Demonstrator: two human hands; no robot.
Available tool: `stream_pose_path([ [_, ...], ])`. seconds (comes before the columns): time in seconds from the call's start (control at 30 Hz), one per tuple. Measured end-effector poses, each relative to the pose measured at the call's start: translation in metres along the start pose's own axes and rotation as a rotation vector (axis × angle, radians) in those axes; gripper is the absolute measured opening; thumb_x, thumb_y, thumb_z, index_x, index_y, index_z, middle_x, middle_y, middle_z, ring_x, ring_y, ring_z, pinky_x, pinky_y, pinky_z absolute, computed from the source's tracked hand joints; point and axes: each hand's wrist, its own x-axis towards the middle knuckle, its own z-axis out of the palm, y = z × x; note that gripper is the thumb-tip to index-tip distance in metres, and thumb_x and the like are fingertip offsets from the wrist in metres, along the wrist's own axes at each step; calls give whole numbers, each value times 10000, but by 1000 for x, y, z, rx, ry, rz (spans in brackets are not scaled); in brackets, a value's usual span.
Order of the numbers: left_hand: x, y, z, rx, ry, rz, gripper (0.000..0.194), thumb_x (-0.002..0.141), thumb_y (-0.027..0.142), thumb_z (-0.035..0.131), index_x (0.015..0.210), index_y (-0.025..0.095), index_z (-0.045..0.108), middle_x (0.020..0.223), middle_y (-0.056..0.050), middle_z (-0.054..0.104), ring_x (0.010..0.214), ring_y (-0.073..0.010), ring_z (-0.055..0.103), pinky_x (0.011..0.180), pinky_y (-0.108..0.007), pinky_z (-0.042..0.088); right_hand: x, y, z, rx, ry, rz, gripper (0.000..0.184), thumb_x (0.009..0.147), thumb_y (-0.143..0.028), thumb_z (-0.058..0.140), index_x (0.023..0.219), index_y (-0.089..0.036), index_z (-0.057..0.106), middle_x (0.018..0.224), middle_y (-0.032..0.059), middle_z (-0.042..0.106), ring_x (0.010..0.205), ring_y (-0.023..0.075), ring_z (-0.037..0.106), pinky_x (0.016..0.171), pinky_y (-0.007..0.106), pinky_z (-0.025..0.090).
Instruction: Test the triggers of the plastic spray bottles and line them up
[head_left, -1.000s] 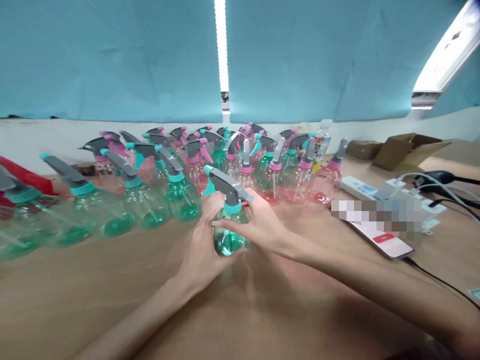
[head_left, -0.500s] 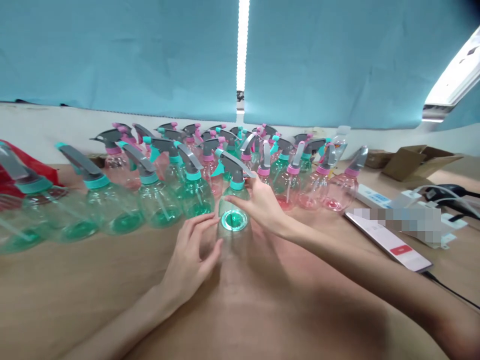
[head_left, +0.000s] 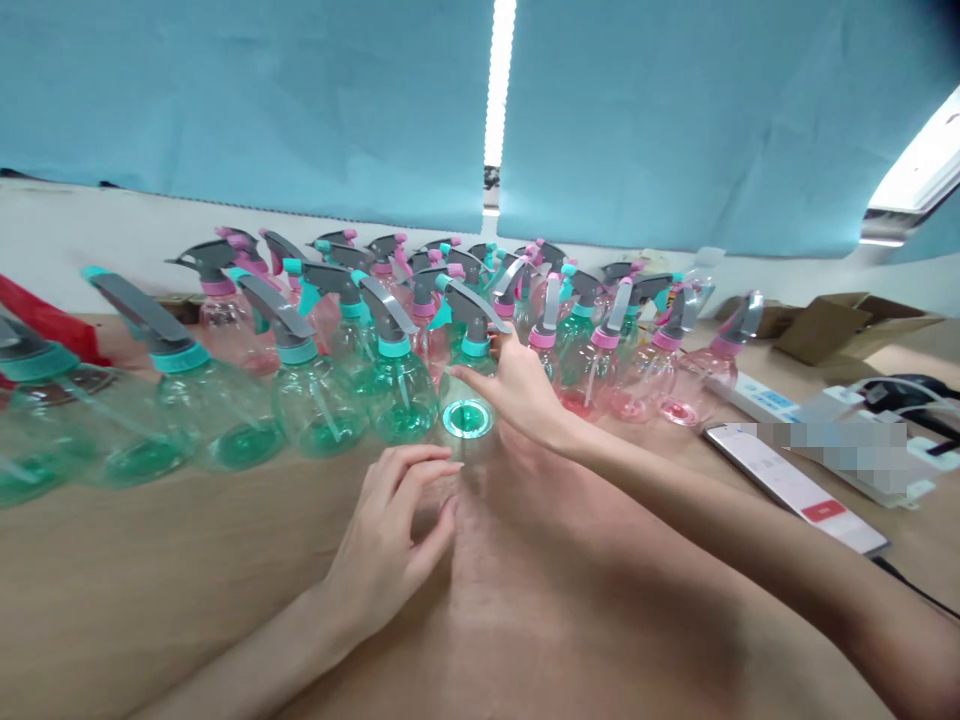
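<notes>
My right hand (head_left: pixel 521 385) is wrapped round a green spray bottle (head_left: pixel 466 415) with a grey trigger head and turquoise collar, thumb on the near side and fingers partly hidden behind it. The bottle stands upright at the right end of a row of green spray bottles. Just in front of the row, my left hand (head_left: pixel 397 515) hovers over the table with fingers loosely curved and apart, holding nothing. Closest on the left is another green spray bottle (head_left: pixel 403 395). To the right stand pink spray bottles, one pink bottle (head_left: pixel 598 370) among them.
Several more pink and green bottles crowd behind the front row. At right lie a phone (head_left: pixel 795 485), a white power strip (head_left: pixel 765 395) with plugs and cables, and an open cardboard box (head_left: pixel 851 325). A red bag (head_left: pixel 52 320) sits at far left on the wooden table (head_left: pixel 225 580).
My right hand has pushed the green bottle away from me, into line with the row. My left hand has come off its side and is now apart from it.
</notes>
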Motion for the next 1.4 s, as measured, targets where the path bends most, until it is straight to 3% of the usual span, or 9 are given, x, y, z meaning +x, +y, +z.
stream_pose_path([
  [0.23,2,-1,1,19,-21,5,218,927,103,467,1110,211,517,1131,-68,534,1074,-242,519,908,-422,426,-1,-1,1,-11,-13,-11,499,820,-472,632,1131,-114,475,1005,156,662,916,290,642,728,385,496],
  [0.33,3,-1,0,46,-29,-2,204,932,129,464,1108,216,517,1127,-65,540,1061,-244,533,894,-419,437,-11,-5,-12,23,-12,-19,579,812,-523,625,1183,-101,482,1156,184,633,1049,295,615,841,408,498],
  [0.4,2,-2,0,66,-31,-7,194,934,159,467,1109,225,518,1126,-60,546,1056,-247,543,886,-417,446,-22,-6,-28,35,-5,-26,525,829,-484,626,1178,-105,519,1200,168,627,1113,287,590,922,418,474],
  [0.5,3,-2,0,89,-36,-11,185,939,213,468,1116,241,514,1132,-56,551,1059,-254,551,892,-424,448,-37,-2,-54,26,4,33,429,832,-460,631,1105,-132,581,1122,132,666,1027,261,627,881,413,502],
  [0.63,9,-5,4,124,-36,-57,215,937,271,479,1149,240,491,1132,-70,543,1067,-274,544,900,-450,443,-42,8,-70,87,-30,130,487,799,-493,654,1118,-132,581,1052,119,693,865,218,668,767,375,542],
  [0.73,16,-9,9,130,-15,-132,238,924,296,503,1154,235,487,1084,-65,541,1021,-272,556,876,-448,455,-37,9,-60,150,-87,115,475,799,-522,638,1088,-147,597,997,95,710,814,205,677,736,363,544],
  [0.83,22,-12,13,104,9,-207,263,910,309,522,1160,236,482,978,-37,546,907,-244,582,807,-412,486,-31,2,-44,109,-80,59,493,803,-527,630,1121,-152,595,1094,110,690,956,246,661,821,397,520],
  [1.03,20,-10,16,69,-14,-231,236,904,279,508,1132,220,489,910,-19,528,836,-216,577,714,-346,490,-14,-9,-22,86,-91,45,751,780,-587,622,1297,-61,485,1289,193,587,1182,296,557,920,408,479],
  [1.4,17,-5,17,10,-53,-219,256,914,240,504,1168,220,481,952,-35,525,873,-222,571,651,-313,483,-6,-1,-9,-43,-68,29,587,756,-391,730,1207,-65,546,1161,184,577,1058,279,588,902,403,460],
])
